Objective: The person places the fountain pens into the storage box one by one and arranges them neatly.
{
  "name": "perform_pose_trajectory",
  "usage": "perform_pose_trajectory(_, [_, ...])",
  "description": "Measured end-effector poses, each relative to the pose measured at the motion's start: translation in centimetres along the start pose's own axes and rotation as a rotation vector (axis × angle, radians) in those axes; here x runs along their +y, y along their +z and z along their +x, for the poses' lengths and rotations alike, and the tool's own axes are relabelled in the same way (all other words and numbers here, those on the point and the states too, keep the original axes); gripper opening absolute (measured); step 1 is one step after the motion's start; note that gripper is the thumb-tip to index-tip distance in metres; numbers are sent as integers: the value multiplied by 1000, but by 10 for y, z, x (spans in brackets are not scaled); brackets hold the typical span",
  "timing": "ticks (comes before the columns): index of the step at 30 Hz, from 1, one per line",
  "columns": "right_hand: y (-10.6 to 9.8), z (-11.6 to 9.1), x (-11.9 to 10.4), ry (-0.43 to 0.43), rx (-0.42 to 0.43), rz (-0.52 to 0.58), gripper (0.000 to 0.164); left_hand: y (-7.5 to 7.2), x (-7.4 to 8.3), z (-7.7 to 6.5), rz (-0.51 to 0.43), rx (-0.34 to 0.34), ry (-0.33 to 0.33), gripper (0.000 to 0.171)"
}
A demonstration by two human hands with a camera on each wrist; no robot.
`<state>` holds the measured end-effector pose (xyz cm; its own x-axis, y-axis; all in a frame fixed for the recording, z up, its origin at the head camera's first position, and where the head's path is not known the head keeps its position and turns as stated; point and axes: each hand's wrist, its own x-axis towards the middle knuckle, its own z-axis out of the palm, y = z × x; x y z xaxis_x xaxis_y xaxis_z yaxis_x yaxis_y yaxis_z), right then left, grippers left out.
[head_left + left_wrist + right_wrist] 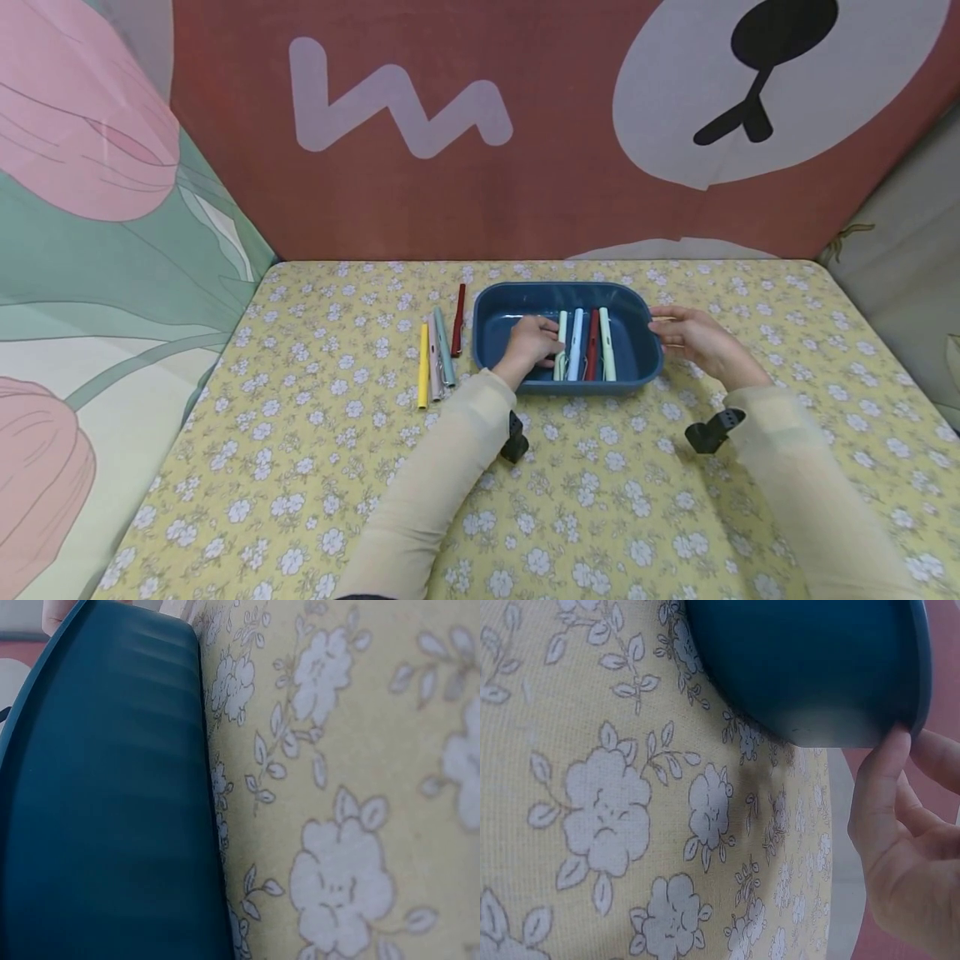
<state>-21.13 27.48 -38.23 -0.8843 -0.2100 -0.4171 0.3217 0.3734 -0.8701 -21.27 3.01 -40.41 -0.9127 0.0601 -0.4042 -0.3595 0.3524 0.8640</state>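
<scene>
A dark blue plastic tray [491, 292] sits on the table. Inside it, a pale green pen [562, 323], a light blue pen [576, 342], a dark red pen [592, 342] and a mint green pen [607, 342] lie side by side. My left hand [529, 345] reaches over the near left wall, its fingertips at the left side of the pale green pen. At the tray's right end, my right hand [701, 342] pinches the rim, thumb and fingers on either side in the right wrist view. The left wrist view mostly shows the tray's outer wall [112, 795].
Left of the tray lie a yellow pen [423, 367], a greyish pink pen [433, 358], a grey-green pen [443, 346] and another dark red pen [458, 321]. A floral yellow cloth [300, 467] covers the table. Behind it rises a red printed curtain [525, 200].
</scene>
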Motion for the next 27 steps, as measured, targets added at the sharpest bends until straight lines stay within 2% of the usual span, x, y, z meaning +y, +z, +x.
perform_pose_trajectory(16, [-1,0,-1,2,-2,-6,59,2,1,5,34,10,-12,31])
perform_pose_trajectory(27, [-1,0,1,-5,-2,7,57,0,4,0,82,-9,-43,28])
